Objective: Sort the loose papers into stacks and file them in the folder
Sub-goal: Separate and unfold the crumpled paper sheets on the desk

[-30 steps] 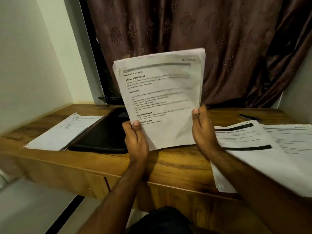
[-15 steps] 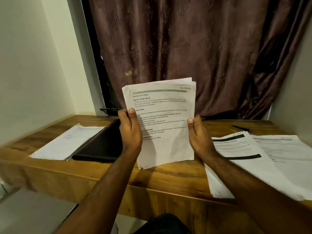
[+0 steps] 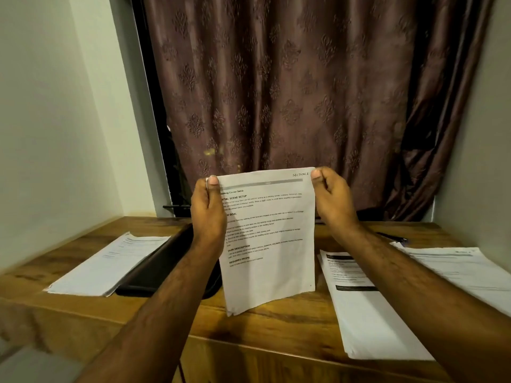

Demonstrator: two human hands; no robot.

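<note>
Both hands, left (image 3: 208, 208) and right (image 3: 333, 199), pinch the white printed paper sheaf (image 3: 269, 239) upright on the wooden desk (image 3: 262, 324). Squaring appears underway. Filing in the black folder (image 3: 163, 269) likely follows.

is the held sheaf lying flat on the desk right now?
No: both the left hand and right hand pinch the paper sheaf by its top corners, holding it upright above the wooden desk.

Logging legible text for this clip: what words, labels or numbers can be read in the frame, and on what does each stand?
"SECTION 1": top right corner of the held sheets, which the left hand and right hand grip.
"SCENE SETUP": heading near their top; its first word is hidden by the left hand.
"TASK DESCRIPTION": heading lower down.
"REQUIRED PROPS": heading below that.
Body lines on the held sheets: too small to read.
Left stack and right stacks: print blurred, unreadable.
</note>
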